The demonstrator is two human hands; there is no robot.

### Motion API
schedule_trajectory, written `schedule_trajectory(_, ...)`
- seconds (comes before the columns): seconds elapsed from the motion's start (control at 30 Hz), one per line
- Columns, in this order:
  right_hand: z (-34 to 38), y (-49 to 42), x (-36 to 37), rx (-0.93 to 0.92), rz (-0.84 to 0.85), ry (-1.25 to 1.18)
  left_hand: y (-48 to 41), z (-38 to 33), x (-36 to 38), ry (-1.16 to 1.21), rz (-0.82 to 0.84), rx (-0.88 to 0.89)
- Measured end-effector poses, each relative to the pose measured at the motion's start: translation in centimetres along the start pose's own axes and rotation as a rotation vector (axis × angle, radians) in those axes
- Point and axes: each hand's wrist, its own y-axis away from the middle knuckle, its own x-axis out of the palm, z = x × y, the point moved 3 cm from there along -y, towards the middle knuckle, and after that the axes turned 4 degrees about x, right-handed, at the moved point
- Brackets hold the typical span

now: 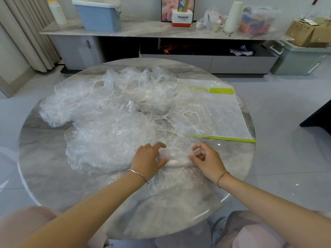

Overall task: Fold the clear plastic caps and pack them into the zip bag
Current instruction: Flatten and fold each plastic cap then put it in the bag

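Clear plastic caps (111,108) lie heaped on a round marble table (44,167), zip bag (223,111) flat beside them. Left hand (147,161) and right hand (207,161) grip one rolled cap (178,161). Cluttered sideboard (152,30) behind.

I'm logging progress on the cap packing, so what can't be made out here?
1. Head view: how many clear plastic caps are piled; they overlap and are see-through.
2. Head view: whether the loose cap lies on or inside the zip bag; both are clear.
3. Head view: the ends of the rolled cap, covered by the left hand and right hand.
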Motion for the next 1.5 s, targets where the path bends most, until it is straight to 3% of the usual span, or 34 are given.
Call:
schedule_trajectory(0.07,-0.1,-0.1,0.0,0.016,-0.006,0.044,-0.1,-0.5,-0.6,-0.076,-0.019,0.05)
schedule_trajectory(0.13,0.3,0.0,0.0,-0.032,-0.026,0.163,-0.2,-0.9,-0.7,-0.199,-0.066,0.221)
schedule_trajectory(0.23,1.4,0.3,0.2,-0.339,-0.038,0.494,-0.3,-0.8,0.3,-0.311,-0.089,0.478)
schedule_trajectory(0.3,2.1,0.7,0.6,-0.594,-0.036,0.671,-0.1,-0.6,0.7,-0.32,-0.07,0.534)
schedule_trajectory(0.37,2.2,1.3,1.2,-0.738,-0.002,0.799,0.3,-0.8,0.7,-0.295,-0.056,0.541)
schedule_trajectory(0.53,1.1,1.9,1.8,-0.621,0.148,0.913,0.4,-0.9,0.7,-0.307,0.036,0.521)
schedule_trajectory(0.63,1.0,2.0,1.8,-0.57,0.18,0.919,0.3,-0.5,1.2,-0.283,0.009,0.541)
schedule_trajectory(0.73,1.0,1.9,1.9,-0.588,0.14,0.892,0.2,-0.3,1.3,-0.238,0.021,0.515)
schedule_trajectory(0.9,1.9,1.4,2.0,-0.663,0.049,0.795,-0.1,-1.1,-0.1,-0.145,-0.136,0.534)
schedule_trajectory(1.07,4.0,1.5,1.5,-0.807,-0.104,0.777,0.5,-2.7,-1.6,-0.081,-0.128,0.462)
schedule_trajectory(1.17,5.1,1.1,0.3,-0.577,-0.106,0.454,0.6,-2.6,-2.2,0.172,-0.007,0.209)
schedule_trajectory(1.3,6.6,1.1,-0.5,-0.152,0.063,-0.248,-0.2,-2.3,-2.6,0.847,0.136,-0.145)
schedule_trajectory(1.4,7.3,1.1,-0.6,0.036,0.178,-0.425,-0.5,-2.1,-3.6,1.07,0.107,-0.288)
schedule_trajectory(1.5,8.0,1.2,-0.7,0.112,0.287,-0.444,-0.6,-2.2,-4.6,1.173,0.098,-0.351)
